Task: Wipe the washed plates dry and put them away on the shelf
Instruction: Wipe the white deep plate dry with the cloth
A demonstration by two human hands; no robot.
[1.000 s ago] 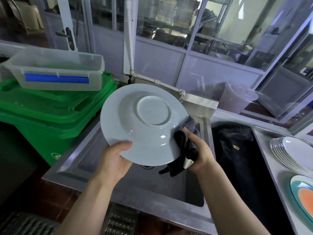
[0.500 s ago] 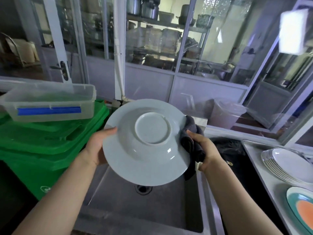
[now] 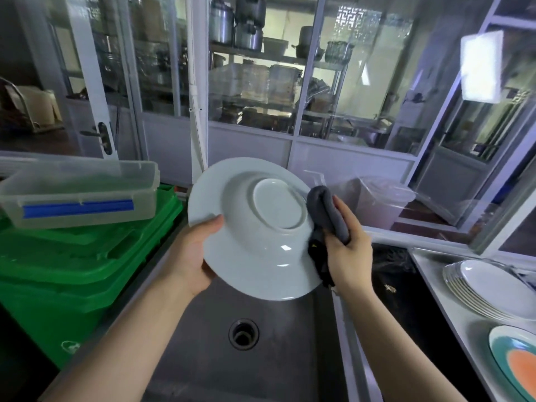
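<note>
A pale blue-white round ceramic plate (image 3: 255, 227) with a deep well is held in the air above the stainless steel sink basin (image 3: 278, 358), its underside and foot ring facing the camera, tilted. The left hand (image 3: 193, 253) has its grip clamped on the plate's left rim, thumb lying across the underside. The right hand (image 3: 349, 250) has its grip clamped on a folded dark grey cloth (image 3: 327, 219), which is pressed against the plate's right rim; a darker part of the cloth hangs below that grip.

Right of the right-hand grip, on the steel desk (image 3: 464, 323), lies a stack of white oval plates (image 3: 487, 288), and nearer the camera a teal-rimmed plate with an orange centre (image 3: 516, 361). Left of the left-hand grip, a clear plastic lidded box with a blue clip (image 3: 78, 195) rests on stacked green plastic crates (image 3: 72, 265).
</note>
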